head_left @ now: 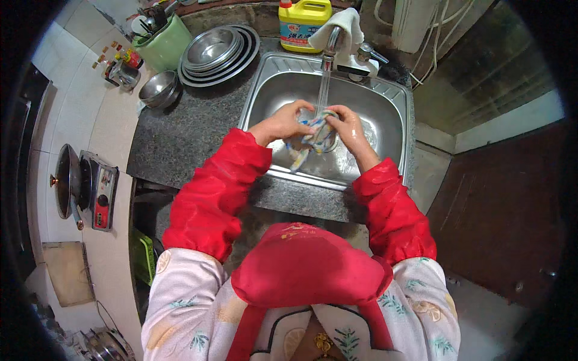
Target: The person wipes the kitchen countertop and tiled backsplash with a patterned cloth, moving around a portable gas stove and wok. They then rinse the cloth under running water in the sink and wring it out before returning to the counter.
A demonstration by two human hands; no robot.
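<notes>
Both my hands are over the stainless-steel sink (384, 135), holding a wet, multicoloured cloth (316, 131) between them. My left hand (286, 119) grips the cloth's left side, its thumb and fingers curled around the fabric. On the other side, my right hand (350, 124) pinches the cloth's upper right part. A stream of water (323, 88) runs from the faucet (332, 43) down onto the cloth between my hands. One loose end of the cloth hangs toward the sink's front wall. The drain is partly hidden behind the cloth.
Nested metal basins (216, 49) and small metal bowls (159, 89) stand on the granite counter (180, 140) to the left. Behind the sink is a yellow detergent jug (303, 25); a white cloth (345, 27) drapes over the faucet. A portable stove (104, 194) sits far left.
</notes>
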